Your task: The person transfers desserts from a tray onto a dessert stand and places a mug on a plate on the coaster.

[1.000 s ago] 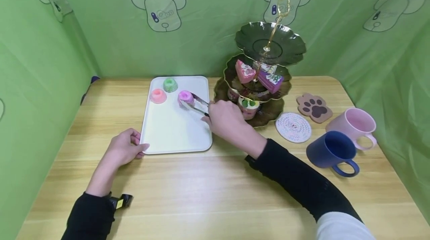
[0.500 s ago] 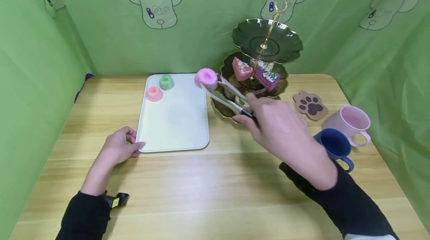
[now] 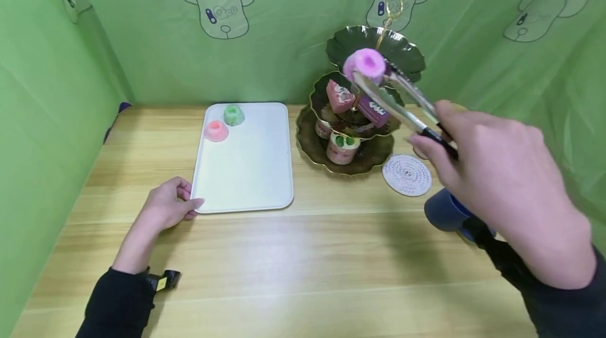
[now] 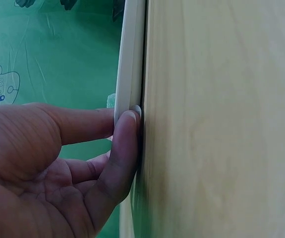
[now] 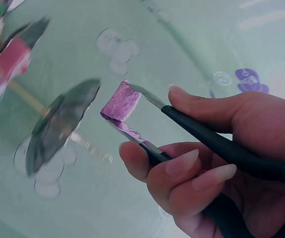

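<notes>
My right hand (image 3: 511,180) grips black-handled metal tongs (image 3: 402,109), their tips closed on a purple ring-shaped cake (image 3: 366,64). The cake is in the air, overlapping the upper tier of the dark tiered stand (image 3: 402,51) in the head view; the right wrist view shows the cake (image 5: 121,101) apart from that tier (image 5: 65,124). With thumb and fingers, my left hand (image 3: 165,204) pinches the near left corner of a white tray (image 3: 246,170); the left wrist view shows the fingers on the tray's rim (image 4: 127,64). A pink ring cake (image 3: 216,131) and a green one (image 3: 233,115) sit on the tray.
On the middle tier lie a pink cake slice (image 3: 340,96) and a purple slice (image 3: 373,111). The bottom tier bears a round layered cake (image 3: 343,150). A round coaster (image 3: 407,175) and a blue mug (image 3: 445,211) stand right, the mug partly behind my right hand.
My right hand has lifted the purple cake off the tray with the tongs and carried it up and right to the stand's upper tier. My left hand stays at the tray corner.
</notes>
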The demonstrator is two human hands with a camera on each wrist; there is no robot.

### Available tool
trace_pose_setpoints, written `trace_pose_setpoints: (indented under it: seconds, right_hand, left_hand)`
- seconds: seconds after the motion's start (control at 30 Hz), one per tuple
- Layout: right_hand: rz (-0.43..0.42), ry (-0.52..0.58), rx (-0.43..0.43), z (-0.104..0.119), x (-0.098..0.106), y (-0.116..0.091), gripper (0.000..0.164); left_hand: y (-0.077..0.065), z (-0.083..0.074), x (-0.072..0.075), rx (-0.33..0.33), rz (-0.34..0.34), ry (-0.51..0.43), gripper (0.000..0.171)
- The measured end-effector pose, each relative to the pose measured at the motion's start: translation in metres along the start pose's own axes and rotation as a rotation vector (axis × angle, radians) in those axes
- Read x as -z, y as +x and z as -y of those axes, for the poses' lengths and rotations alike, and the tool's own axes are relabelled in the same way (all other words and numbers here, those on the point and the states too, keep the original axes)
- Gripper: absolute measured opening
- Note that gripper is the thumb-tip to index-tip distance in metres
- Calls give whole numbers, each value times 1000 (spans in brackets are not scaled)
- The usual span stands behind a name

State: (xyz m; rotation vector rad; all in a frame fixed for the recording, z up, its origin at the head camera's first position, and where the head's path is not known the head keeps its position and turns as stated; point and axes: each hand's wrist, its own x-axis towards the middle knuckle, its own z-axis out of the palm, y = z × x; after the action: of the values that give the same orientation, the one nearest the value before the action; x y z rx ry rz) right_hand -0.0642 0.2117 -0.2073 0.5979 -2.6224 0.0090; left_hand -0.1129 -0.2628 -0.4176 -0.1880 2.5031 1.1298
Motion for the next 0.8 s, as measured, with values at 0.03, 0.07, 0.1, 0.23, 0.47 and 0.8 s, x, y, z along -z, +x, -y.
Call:
trace_pose_setpoints:
  seconds: [0.03, 0.07, 0.1, 0.23, 0.47, 0.8]
  right_hand:
    - [5, -12, -11, -5, 2, 1, 43]
    - [6, -27, -16, -10, 3, 1, 44]
    - [9, -42, -22, -15, 4, 2, 44]
    - [6, -87, -34, -31, 6, 7, 40]
    - [99, -124, -76, -43, 5, 27, 49]
    - [406, -167, -194, -55, 0, 72, 47]
  left_hand:
    - [0, 0, 0, -2, -1, -1, 35]
    - [0, 0, 0, -2, 0, -5, 35]
    - [0, 0, 0, -3, 0, -7, 35]
    - [0, 0, 0, -8, 0, -19, 35]
    - [1, 1, 2, -3, 0, -15, 35]
    - [2, 1, 1, 1, 3, -18, 36]
